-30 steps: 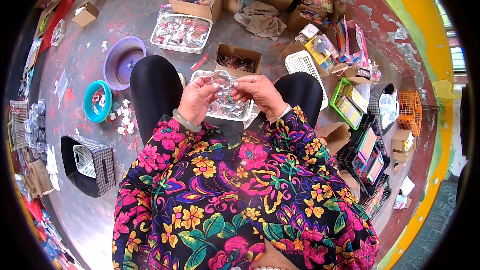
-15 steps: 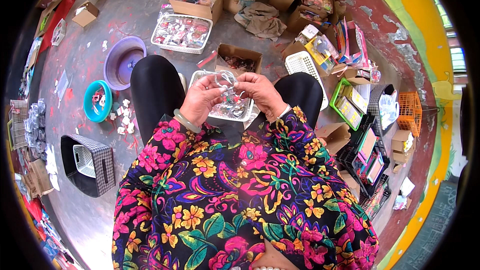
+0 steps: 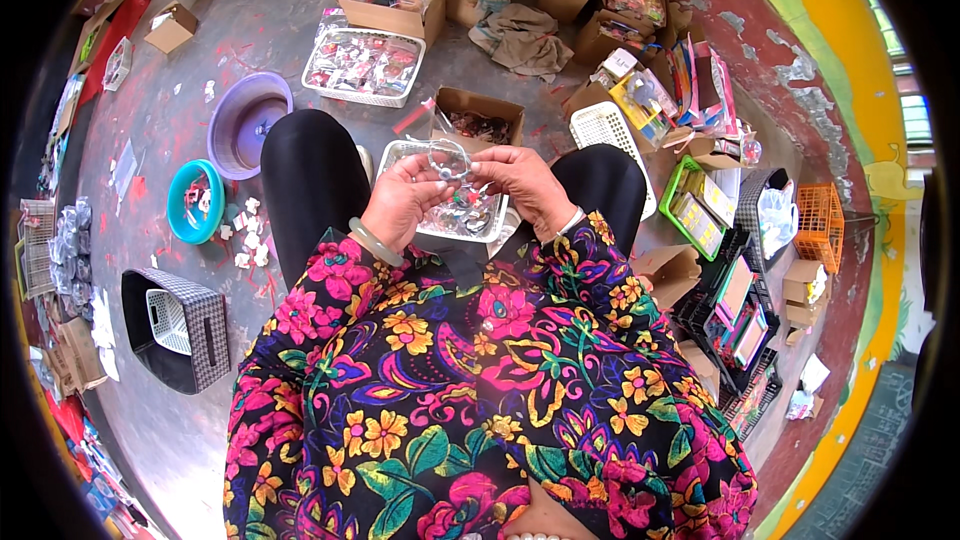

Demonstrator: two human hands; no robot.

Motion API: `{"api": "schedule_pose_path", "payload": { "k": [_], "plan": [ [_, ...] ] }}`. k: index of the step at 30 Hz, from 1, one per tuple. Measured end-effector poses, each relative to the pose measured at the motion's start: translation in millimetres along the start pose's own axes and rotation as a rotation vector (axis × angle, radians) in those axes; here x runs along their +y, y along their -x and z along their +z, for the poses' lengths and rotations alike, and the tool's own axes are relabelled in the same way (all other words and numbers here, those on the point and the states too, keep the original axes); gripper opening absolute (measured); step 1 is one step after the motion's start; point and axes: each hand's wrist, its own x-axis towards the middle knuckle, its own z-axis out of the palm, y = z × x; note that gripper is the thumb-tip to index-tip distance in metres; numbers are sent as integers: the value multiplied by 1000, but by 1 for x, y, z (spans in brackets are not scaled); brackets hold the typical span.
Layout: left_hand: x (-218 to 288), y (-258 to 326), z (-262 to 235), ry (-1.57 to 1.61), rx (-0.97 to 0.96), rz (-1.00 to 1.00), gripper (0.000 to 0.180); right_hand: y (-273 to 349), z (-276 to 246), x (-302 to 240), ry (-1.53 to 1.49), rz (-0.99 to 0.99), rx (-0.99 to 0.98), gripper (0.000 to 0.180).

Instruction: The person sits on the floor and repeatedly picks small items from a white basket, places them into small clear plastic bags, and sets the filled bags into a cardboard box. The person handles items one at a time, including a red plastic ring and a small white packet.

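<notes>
My left hand (image 3: pixel 400 202) and my right hand (image 3: pixel 525 185) meet over my lap, fingers pinched. Between them they grip a thin pale looped bracelet (image 3: pixel 449 146), its ring standing above the fingertips. Below the hands a white plastic basket (image 3: pixel 490 234) rests between my knees, holding small clear packets with red and green bits. A clear bag with a red strip (image 3: pixel 410 121) pokes up at the basket's far edge. Just beyond is an open cardboard box (image 3: pixel 505 110) of small dark red items.
On the left stand a purple basin (image 3: pixel 232 155), a teal bowl (image 3: pixel 184 230) and a checked bin (image 3: pixel 203 340). A white basket of packets (image 3: pixel 360 95) is ahead. To the right are a white basket (image 3: pixel 605 125), a green crate (image 3: pixel 680 178), black crates and an orange crate (image 3: pixel 818 225).
The bracelet's loop shows rounder and more open between my fingers. Both hands have shifted only slightly, and the clear bag with the red strip stands a little differently.
</notes>
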Motion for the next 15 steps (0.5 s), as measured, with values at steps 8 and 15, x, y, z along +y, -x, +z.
{"api": "schedule_pose_path", "payload": {
  "k": [8, 15],
  "plan": [
    [-1, 0, -2, -2, -16, -35, 26, -4, -3, 4, 6, 2, 19, 14],
    [7, 4, 5, 6, -36, -95, 22, -4, -2, 5, 21, -47, 22, 9]
  ]
}}
